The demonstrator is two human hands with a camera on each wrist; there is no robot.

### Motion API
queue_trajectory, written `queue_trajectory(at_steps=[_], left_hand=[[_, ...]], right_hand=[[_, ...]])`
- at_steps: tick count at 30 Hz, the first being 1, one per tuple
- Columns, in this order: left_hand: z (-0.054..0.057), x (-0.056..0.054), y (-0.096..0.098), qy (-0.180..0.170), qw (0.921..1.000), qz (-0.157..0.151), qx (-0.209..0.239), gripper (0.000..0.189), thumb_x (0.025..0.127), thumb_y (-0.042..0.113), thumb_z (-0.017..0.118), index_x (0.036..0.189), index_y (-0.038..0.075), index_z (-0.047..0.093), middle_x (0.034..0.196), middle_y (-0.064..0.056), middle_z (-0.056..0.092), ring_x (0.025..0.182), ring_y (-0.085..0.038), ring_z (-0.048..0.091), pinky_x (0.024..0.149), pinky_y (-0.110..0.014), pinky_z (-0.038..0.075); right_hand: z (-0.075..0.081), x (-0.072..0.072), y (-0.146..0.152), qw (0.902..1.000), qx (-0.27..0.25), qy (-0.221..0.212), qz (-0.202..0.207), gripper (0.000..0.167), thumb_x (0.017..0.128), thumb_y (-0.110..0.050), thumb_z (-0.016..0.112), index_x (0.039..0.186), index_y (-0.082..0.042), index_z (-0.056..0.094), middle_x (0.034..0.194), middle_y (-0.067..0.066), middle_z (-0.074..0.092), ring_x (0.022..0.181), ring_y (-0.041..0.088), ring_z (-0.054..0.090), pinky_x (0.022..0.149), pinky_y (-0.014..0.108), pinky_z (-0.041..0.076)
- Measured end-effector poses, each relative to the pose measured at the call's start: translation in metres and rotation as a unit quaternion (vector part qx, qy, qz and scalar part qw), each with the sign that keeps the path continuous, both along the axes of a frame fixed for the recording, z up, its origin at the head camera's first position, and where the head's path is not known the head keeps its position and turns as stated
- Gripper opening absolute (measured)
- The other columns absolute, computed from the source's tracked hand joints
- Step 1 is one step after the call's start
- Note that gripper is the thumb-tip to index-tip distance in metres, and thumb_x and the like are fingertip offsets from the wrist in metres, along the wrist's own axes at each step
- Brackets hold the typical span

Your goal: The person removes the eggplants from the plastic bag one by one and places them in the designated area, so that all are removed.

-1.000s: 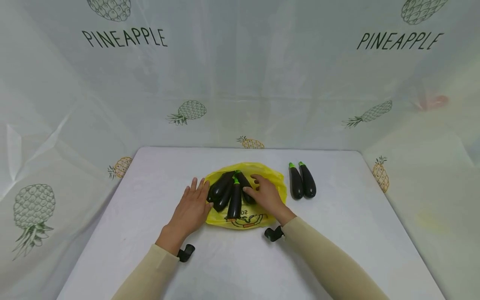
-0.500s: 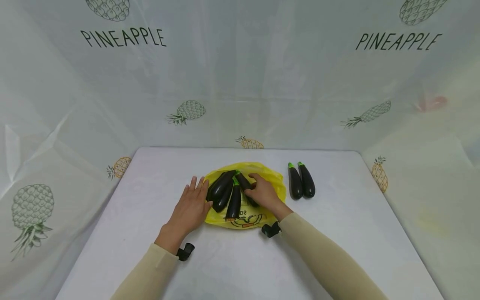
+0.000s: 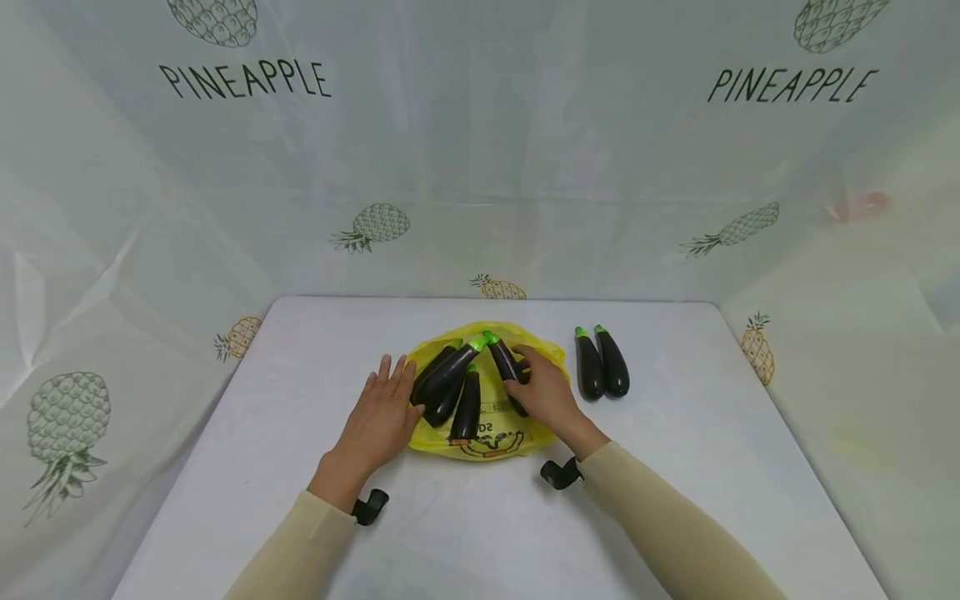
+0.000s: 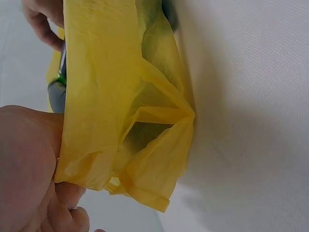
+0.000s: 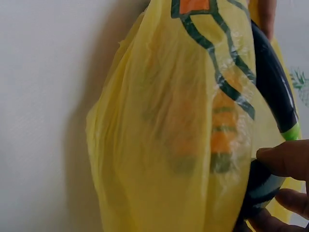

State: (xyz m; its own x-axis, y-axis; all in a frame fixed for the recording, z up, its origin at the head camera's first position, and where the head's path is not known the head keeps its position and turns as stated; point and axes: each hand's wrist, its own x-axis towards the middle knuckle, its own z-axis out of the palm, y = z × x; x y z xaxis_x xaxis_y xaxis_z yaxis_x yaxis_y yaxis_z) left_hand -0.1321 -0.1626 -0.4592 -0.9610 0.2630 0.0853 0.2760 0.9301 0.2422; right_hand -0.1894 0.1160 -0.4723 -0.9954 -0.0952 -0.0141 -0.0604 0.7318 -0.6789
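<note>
A yellow plastic bag [image 3: 498, 429] lies spread open mid-table with several dark eggplants [image 3: 450, 371] inside. My right hand [image 3: 546, 396] reaches into its right side, thumb and fingers gripping an eggplant [image 3: 504, 360] by its body. In the right wrist view, the thumb and fingertips press on this dark eggplant [image 5: 263, 183] behind the bag wall [image 5: 169, 121]. At the bag's left edge rests my left hand [image 3: 375, 429], its fingers straight and spread. The left wrist view has that palm [image 4: 24, 164] against the crumpled bag [image 4: 101, 72].
Two more eggplants [image 3: 602, 362] lie side by side on the white table [image 3: 675, 433], right of the bag. A pale curtain [image 3: 480, 150] printed with pineapples hangs behind the table and along both sides.
My right hand has taken hold of the rightmost eggplant in the bag and drawn it slightly rightward. The neighbouring eggplants have shifted, and their green stems show more. My left hand stays put.
</note>
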Motion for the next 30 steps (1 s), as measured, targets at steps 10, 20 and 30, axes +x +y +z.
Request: queue_trajectory(at_steps=[10, 20, 30], left_hand=[[-0.002, 0.0, 0.0, -0.003, 1.0, -0.003, 0.004, 0.077, 0.104, 0.029, 0.068, 0.163, -0.004, 0.031, 0.169, -0.024, 0.031, 0.161, -0.044, 0.017, 0.129, -0.061, 0.022], [-0.006, -0.001, 0.0, 0.007, 0.9999, -0.009, 0.0, 0.077, 0.104, 0.029, 0.069, 0.162, -0.006, 0.033, 0.168, -0.026, 0.033, 0.16, -0.045, 0.019, 0.128, -0.061, 0.024], [-0.005, -0.001, 0.001, 0.009, 0.9998, -0.015, 0.001, 0.077, 0.103, 0.028, 0.069, 0.162, -0.006, 0.033, 0.167, -0.027, 0.033, 0.16, -0.045, 0.02, 0.128, -0.062, 0.025]], right_hand=[[0.005, 0.006, 0.01, 0.9978, -0.062, 0.025, 0.0, 0.066, 0.098, -0.023, 0.073, 0.158, -0.017, 0.047, 0.14, 0.019, 0.063, 0.114, 0.035, 0.069, 0.084, 0.047, 0.064], [0.012, 0.012, 0.027, 0.9935, -0.096, 0.06, -0.003, 0.066, 0.099, -0.027, 0.075, 0.159, -0.025, 0.047, 0.145, 0.02, 0.063, 0.121, 0.042, 0.069, 0.087, 0.053, 0.064], [0.022, 0.009, 0.044, 0.9943, -0.075, 0.073, -0.02, 0.066, 0.099, -0.025, 0.075, 0.159, -0.024, 0.048, 0.147, 0.017, 0.062, 0.126, 0.041, 0.065, 0.087, 0.053, 0.064]])
